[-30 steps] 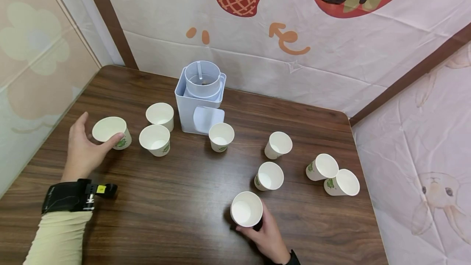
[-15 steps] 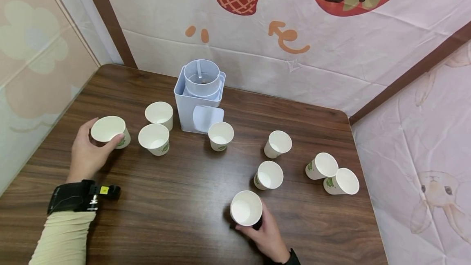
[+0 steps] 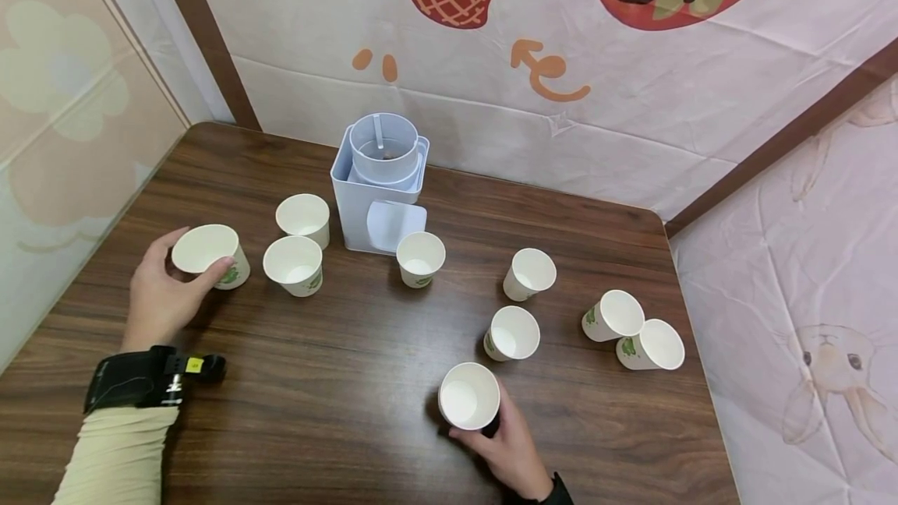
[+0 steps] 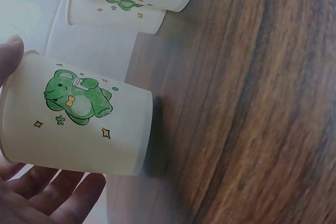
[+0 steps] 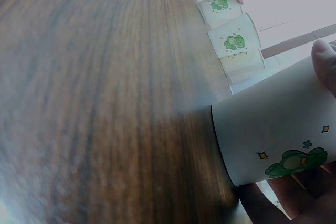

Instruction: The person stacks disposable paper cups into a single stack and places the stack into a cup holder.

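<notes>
A: Left end, what's there?
B: Cream sleeve (image 3: 115, 450), black wrist strap (image 3: 126, 380), then the left hand (image 3: 163, 294). It holds the leftmost cup (image 3: 209, 249): thumb on the near side, fingers (image 4: 81, 198) round the other. Cup is upright, green bear print on its wall. Can't tell if the base is fully on the surface (image 3: 316, 411).
A: Next along?
B: Two white paper cups just right of it, upright: front-left cup (image 3: 295, 267), and back-left cup (image 3: 304, 218) close behind.
A: Middle?
B: Pale blue device (image 3: 375, 213), square body, round tub (image 3: 384, 150) on top. Something small and brown in the tub, too small to identify. Middle cup (image 3: 421, 259) upright right by its front.
A: Right hand?
B: Right hand (image 3: 510, 450) grips the nearest cup (image 3: 468, 397), upright, from its right: thumb on one side, fingers on the opposite side. Green print on that one too.
A: Anything past it?
B: Behind it, inner-right cup (image 3: 512, 333), then far-right cup (image 3: 529, 275) farther back. Further right, two upright side by side: pair's left cup (image 3: 613, 316), pair's right cup (image 3: 652, 345). Then the rabbit-print wall (image 3: 828, 380).
</notes>
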A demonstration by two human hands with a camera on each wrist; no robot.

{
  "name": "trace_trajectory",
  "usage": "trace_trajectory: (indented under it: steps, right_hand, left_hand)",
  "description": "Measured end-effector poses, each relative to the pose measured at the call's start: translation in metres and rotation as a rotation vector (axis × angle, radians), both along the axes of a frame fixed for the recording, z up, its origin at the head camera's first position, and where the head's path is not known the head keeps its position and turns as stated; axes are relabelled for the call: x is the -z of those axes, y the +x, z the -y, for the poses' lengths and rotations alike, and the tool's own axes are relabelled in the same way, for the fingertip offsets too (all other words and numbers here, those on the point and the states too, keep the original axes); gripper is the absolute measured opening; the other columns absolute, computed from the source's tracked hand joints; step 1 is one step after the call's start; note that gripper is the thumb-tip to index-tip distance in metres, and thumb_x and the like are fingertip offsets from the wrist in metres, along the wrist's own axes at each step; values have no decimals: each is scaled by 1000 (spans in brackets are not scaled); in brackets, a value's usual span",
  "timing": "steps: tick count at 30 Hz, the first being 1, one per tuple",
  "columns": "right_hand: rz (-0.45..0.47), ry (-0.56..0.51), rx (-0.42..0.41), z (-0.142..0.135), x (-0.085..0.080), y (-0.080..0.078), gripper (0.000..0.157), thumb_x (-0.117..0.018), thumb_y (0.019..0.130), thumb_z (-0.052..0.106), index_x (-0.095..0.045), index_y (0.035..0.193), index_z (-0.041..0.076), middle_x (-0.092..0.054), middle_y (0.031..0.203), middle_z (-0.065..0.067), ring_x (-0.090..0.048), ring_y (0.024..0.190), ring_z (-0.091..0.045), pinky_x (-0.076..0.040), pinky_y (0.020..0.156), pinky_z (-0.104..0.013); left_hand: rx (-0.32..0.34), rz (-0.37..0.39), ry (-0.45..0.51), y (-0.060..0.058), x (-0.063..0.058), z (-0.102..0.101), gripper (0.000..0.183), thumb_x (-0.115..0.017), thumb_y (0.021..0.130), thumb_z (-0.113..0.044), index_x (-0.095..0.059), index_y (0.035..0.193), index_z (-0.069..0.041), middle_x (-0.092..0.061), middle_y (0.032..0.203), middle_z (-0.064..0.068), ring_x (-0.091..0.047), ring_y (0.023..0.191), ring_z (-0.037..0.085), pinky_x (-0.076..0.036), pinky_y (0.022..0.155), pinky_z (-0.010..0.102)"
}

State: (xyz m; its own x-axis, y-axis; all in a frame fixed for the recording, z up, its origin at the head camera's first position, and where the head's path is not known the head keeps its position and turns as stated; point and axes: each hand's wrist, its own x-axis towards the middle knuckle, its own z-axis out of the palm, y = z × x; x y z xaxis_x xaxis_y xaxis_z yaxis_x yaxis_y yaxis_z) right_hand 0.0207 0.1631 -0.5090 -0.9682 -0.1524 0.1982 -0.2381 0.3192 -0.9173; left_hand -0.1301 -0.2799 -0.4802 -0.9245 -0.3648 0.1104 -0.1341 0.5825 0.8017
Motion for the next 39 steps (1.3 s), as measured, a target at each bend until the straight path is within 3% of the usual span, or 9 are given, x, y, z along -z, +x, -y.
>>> trace_trajectory:
  steps: [5, 8, 14, 19, 24, 30, 39]
  right_hand:
    - [23, -9, -6, -6, 23, -1, 78, -82, 69, 13, -44, 137, 10, -58, 128, -10, -56, 114, -30, -46, 96, -35]
    - [19, -23, -12, -7, 25, -2, 78, -82, 69, 14, -45, 137, 11, -58, 128, -9, -56, 114, -29, -46, 96, -36]
    - [27, -25, -22, -7, 22, -2, 75, -81, 72, 18, -45, 137, 13, -57, 129, -9, -55, 115, -28, -45, 97, -35]
    - [21, -7, -7, -5, 19, -2, 76, -82, 70, 12, -45, 136, 10, -58, 127, -10, -56, 113, -30, -47, 95, -36]
    - [3, -1, -4, 0, 3, -1, 74, -81, 68, 5, -47, 133, 3, -59, 123, -17, -57, 110, -37, -48, 93, -39]
    - [7, -8, -9, 3, -10, -1, 72, -81, 69, 4, -47, 133, 3, -59, 123, -16, -57, 109, -37, -49, 92, -40]
    - [-13, 1, -15, 2, -7, -1, 72, -81, 69, 3, -47, 132, 1, -59, 122, -19, -57, 108, -38, -49, 91, -41]
  left_hand:
    - [-1, -20, -10, 3, -5, 3, 79, -74, 78, -36, -41, 144, -8, -46, 125, 10, -44, 96, -1, -33, 70, 0]
    - [2, -31, -32, 5, -9, 5, 78, -74, 78, -35, -42, 144, -9, -46, 122, 7, -43, 89, -5, -33, 67, 0]
    - [27, -34, -69, 9, -19, 3, 78, -73, 79, -37, -42, 144, -10, -47, 119, 5, -43, 83, -4, -33, 63, 2]
    - [34, -46, -89, 15, -32, -2, 77, -74, 78, -38, -43, 144, -11, -46, 115, -1, -43, 83, 0, -33, 64, 6]
    - [75, -62, -106, 22, -45, -9, 76, -74, 79, -37, -43, 145, -16, -46, 116, -3, -42, 85, 2, -33, 67, 14]
    - [128, -131, -86, 27, -59, -22, 73, -78, 76, -29, -48, 141, -16, -49, 117, -9, -46, 89, -2, -35, 69, 7]
    - [202, -210, -74, 36, -77, -43, 73, -81, 73, -20, -51, 139, -15, -51, 112, -11, -47, 85, 1, -36, 68, 5]
